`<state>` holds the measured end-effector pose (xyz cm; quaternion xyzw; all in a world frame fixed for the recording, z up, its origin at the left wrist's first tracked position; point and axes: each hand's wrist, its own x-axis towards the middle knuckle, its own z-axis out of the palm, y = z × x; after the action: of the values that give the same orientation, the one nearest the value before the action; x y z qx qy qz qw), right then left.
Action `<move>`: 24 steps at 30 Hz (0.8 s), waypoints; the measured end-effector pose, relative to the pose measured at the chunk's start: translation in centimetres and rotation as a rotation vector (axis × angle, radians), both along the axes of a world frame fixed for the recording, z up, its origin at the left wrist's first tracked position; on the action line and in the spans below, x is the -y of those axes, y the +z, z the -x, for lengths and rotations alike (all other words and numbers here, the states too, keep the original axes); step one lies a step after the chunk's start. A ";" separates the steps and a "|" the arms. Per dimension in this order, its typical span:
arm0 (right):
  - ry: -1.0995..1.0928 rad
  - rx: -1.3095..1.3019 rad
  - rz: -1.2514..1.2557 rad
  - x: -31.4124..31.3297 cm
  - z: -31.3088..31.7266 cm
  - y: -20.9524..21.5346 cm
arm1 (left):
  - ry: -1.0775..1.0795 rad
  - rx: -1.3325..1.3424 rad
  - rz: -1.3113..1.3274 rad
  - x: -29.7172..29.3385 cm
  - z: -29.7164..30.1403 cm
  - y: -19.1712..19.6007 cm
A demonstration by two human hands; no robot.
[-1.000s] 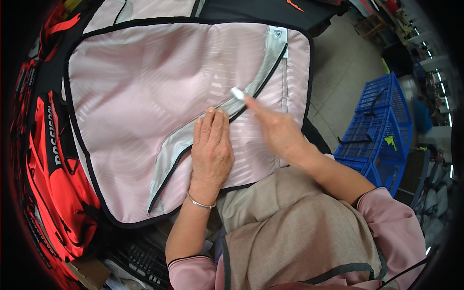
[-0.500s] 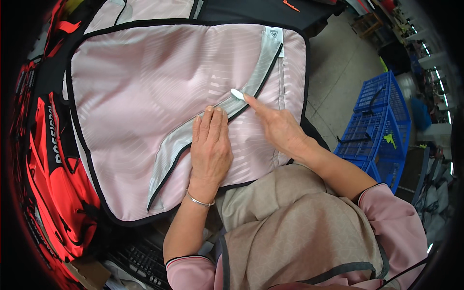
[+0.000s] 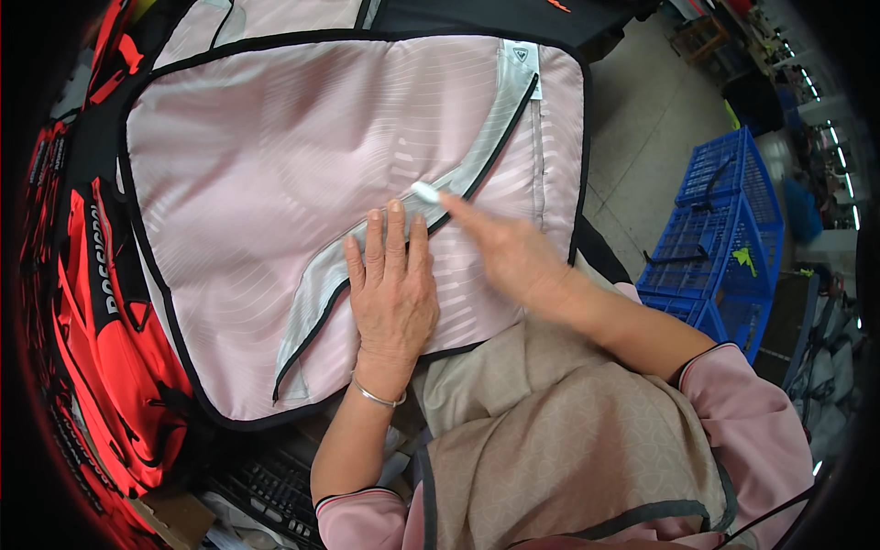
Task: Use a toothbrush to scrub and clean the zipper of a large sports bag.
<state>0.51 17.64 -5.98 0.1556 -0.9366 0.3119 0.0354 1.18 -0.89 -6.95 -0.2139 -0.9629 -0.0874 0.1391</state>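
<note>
A pale pink fabric panel (image 3: 220,165) with black bound edges lies spread in front of me. Across it runs a curved silver-grey strip (image 3: 495,128), edged in black along one side, with a white label (image 3: 521,57) by its upper end. My left hand (image 3: 394,302) rests flat with spread fingers, the tips on the strip. My right hand (image 3: 518,261), blurred by motion, pinches a small white oval-ended piece (image 3: 425,192) against the strip, just beyond my left fingertips. Its exact kind is unclear, and its rear part is hidden in my fingers.
Red bags (image 3: 119,367) with black trim crowd the left side. Blue plastic crates (image 3: 706,229) stand on the floor at the right. More pink fabric (image 3: 293,18) and a black surface (image 3: 477,23) lie beyond the panel. A black crate (image 3: 266,495) sits below its near edge.
My right hand has moved the white piece left and slightly nearer along the strip. My left fingers have spread wider and shifted a little left. The panel has shifted slightly away.
</note>
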 end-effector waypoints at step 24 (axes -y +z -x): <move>0.013 0.083 -0.035 0.0 -0.1 0.6 | 0.005 -0.028 0.000 0.0 -0.2 -0.2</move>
<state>0.60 17.62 -5.36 0.1495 -0.9416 0.3017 -0.0081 1.39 -0.87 -7.17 -0.2130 -0.9613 -0.0840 0.1530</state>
